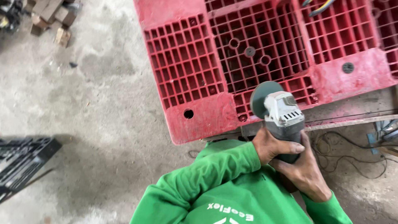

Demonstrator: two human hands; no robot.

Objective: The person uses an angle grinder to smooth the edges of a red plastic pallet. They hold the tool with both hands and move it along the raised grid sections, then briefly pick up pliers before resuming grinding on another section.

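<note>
- Left hand (271,146) wrapped round the grinder (282,120) body, lower right of centre, thumb lying across the dark grip.
- Right hand (304,170) cupped under and behind the same grip, just below the left, fingers closed on it. Both touching each other.
- Green sleeves (215,174) running down to the bottom edge, white print on the chest part.
- Grinder pointing up-frame, grey head with vent slots, round grey-green disc (262,98) on its left side.
- Disc right at the near edge of the red pallet (186,62), over the grid bit next to the solid red corner block. Can't tell for sure if actually touching or just over it.
- Pallet filling the upper middle and upper right, lattice of square holes, a few round holes, dusty.
- Wooden plank (352,110) or bench edge under the pallet, right side.
- Thin cables (352,159) looped on the floor at lower right.
- Concrete floor (91,103) all over the left, patchy and dusty.
- Black pallet (20,159) at the left edge, lower down.
- Small wood blocks (52,18) piled in the upper left corner.
</note>
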